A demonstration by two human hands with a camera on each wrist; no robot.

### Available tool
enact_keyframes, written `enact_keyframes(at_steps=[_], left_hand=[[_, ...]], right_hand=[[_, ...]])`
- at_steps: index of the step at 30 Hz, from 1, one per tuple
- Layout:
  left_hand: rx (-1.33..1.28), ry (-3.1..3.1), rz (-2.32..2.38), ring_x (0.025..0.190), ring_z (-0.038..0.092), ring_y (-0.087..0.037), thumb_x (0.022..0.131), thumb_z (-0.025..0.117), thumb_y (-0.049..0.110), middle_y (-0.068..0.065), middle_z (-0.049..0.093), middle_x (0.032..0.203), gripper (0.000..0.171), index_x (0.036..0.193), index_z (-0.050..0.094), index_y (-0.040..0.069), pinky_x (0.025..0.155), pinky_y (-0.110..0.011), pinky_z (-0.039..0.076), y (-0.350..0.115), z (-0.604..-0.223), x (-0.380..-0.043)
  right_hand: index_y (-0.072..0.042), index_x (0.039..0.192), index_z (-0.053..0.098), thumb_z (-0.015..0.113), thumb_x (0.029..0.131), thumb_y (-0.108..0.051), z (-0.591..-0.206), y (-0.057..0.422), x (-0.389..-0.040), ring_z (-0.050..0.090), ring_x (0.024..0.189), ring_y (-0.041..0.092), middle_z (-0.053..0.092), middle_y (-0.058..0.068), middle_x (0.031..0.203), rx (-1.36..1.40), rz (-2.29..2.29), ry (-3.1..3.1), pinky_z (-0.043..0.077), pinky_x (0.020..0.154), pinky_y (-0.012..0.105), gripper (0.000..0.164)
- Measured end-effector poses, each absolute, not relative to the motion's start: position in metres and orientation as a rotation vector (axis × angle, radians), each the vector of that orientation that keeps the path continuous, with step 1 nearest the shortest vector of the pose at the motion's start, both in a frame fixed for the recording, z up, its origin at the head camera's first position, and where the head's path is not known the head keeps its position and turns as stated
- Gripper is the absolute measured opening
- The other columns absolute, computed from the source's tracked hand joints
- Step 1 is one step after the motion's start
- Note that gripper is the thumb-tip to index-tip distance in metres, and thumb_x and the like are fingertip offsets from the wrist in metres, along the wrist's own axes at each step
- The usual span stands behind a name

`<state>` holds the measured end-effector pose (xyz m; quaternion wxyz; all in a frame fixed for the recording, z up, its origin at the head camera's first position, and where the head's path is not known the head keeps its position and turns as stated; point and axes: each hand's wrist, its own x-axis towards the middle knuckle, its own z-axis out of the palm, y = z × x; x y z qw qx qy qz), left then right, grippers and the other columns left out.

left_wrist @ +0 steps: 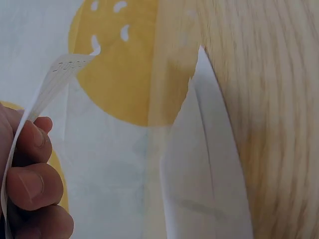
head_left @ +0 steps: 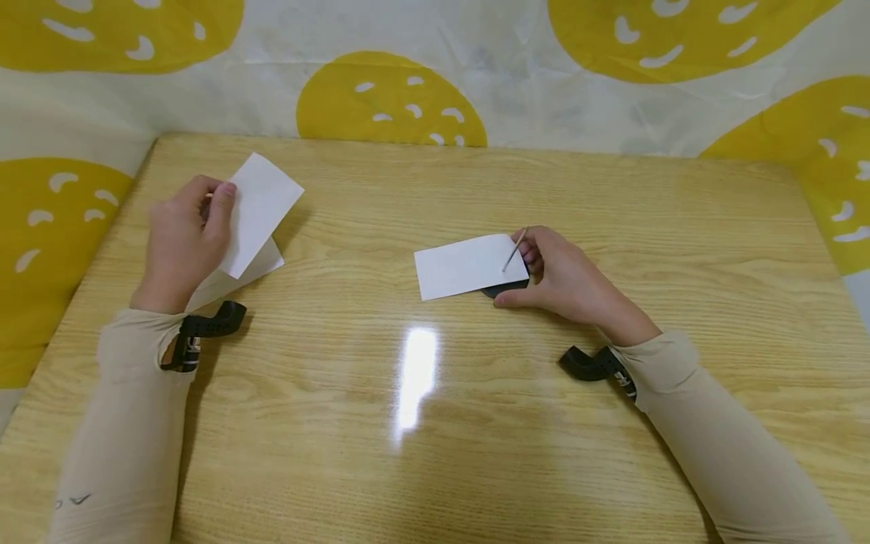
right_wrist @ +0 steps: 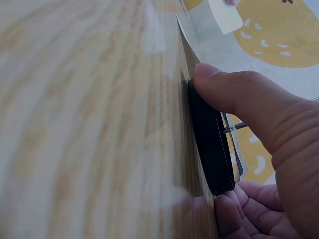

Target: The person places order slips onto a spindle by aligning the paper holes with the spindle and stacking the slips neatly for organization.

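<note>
My left hand pinches a white paper slip between thumb and fingers, raised above the table's left side. Faint printed lines mark the slip's curled part in the left wrist view. Below it, white slips lie on the tabletop, partly overlapping. At the centre right, my right hand grips the black round base of a receipt spike, thumb on one side and fingers on the other. Its thin metal rod rises through one end of a white slip, which covers most of the base.
The wood-grain table reflects a bright light near its middle. A white cloth with yellow patterns hangs along the back and sides. Black camera mounts sit on both wrists, over beige sleeves.
</note>
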<state>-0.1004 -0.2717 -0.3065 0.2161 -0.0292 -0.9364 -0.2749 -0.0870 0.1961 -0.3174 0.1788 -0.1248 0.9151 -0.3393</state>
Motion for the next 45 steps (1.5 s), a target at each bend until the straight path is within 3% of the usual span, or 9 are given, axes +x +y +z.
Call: enact_keyframes(at_steps=[5,12,23,36,45], left_hand=[[-0.084,-2.588,-0.817,0.055,0.032,0.007,0.106,0.056,0.024,-0.017,0.056,0.068,0.034,0.104,0.070,-0.007,0.054,-0.014,0.026,-0.266,-0.308,-0.099],[-0.103,-2.596,-0.860,0.055,0.033,0.001,0.107,0.056,0.023,-0.001,0.045,0.064,0.033,0.102,0.069,-0.007,0.054,-0.017,0.025,-0.260,-0.310,-0.100],[-0.141,-2.634,-0.872,0.051,0.031,0.002,0.107,0.054,0.026,0.003,0.040,0.056,0.033,0.101,0.070,-0.004,0.050,-0.019,0.023,-0.255,-0.307,-0.104],[-0.221,-2.677,-0.857,0.053,0.030,-0.009,0.109,0.053,0.027,-0.003,0.038,0.060,0.033,0.106,0.069,-0.002,0.053,-0.023,0.023,-0.242,-0.304,-0.106],[-0.278,-2.677,-0.861,0.053,0.029,-0.011,0.109,0.053,0.028,-0.002,0.036,0.061,0.033,0.104,0.069,0.000,0.055,-0.025,0.023,-0.230,-0.300,-0.110]], right_hand=[[-0.004,0.132,0.049,0.094,0.076,-0.029,-0.318,0.194,-0.087,0.049,0.098,0.023,0.052,0.009,0.113,-0.364,-0.946,2.586,0.041,0.083,0.031,0.076],[-0.004,0.132,0.049,0.094,0.075,-0.032,-0.318,0.191,-0.086,0.050,0.098,0.023,0.053,0.009,0.115,-0.358,-0.941,2.580,0.042,0.084,0.034,0.077],[-0.004,0.128,0.051,0.096,0.073,-0.031,-0.320,0.185,-0.088,0.053,0.099,0.023,0.056,0.009,0.115,-0.397,-0.939,2.589,0.045,0.088,0.038,0.076],[-0.009,0.107,0.053,0.097,0.072,-0.034,-0.319,0.183,-0.092,0.048,0.091,0.021,0.051,0.008,0.104,-0.449,-0.970,2.571,0.042,0.081,0.033,0.062],[-0.007,0.118,0.048,0.094,0.074,-0.042,-0.310,0.186,-0.092,0.052,0.099,0.024,0.050,0.009,0.114,-0.417,-0.984,2.493,0.044,0.086,0.040,0.072]])
